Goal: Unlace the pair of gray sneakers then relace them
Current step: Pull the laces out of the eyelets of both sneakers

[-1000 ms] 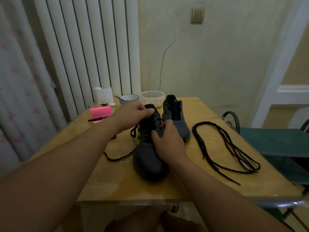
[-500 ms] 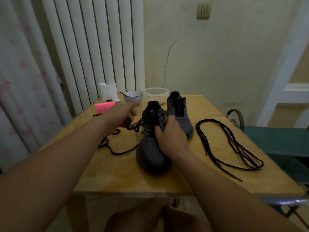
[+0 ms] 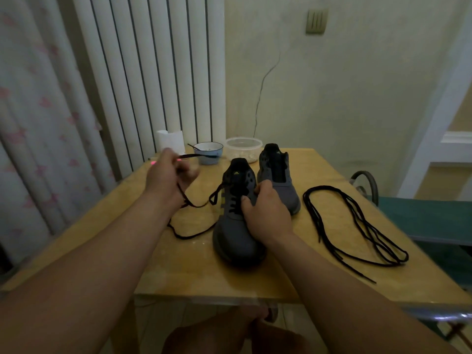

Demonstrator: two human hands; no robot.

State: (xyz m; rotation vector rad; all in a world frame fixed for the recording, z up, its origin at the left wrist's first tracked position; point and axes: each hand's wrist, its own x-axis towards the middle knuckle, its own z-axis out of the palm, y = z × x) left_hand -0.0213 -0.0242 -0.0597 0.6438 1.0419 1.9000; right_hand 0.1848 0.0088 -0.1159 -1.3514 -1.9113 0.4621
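Note:
Two gray sneakers stand on the wooden table [image 3: 332, 272]. The near sneaker [image 3: 235, 241] points toward me and still has black lace [image 3: 194, 204] in its lower eyelets. My right hand [image 3: 265, 215] grips its right side over the tongue. My left hand [image 3: 166, 177] is raised to the left of it and pinches the black lace, which runs from the shoe's upper eyelets and trails in a loop on the table. The far sneaker [image 3: 278, 180] stands behind, with no lace in view. A loose black lace [image 3: 357, 226] lies coiled at the right.
At the table's back edge stand a blue bowl with a spoon [image 3: 208, 152], a clear plastic tub [image 3: 244, 148] and a white paper roll [image 3: 170, 140]. A green chair [image 3: 424, 215] is at the right. White radiator pipes and a curtain stand at the left.
My left hand has pulled the lace out from the shoe's top, moving left and up away from it. My right hand has stayed on the near sneaker.

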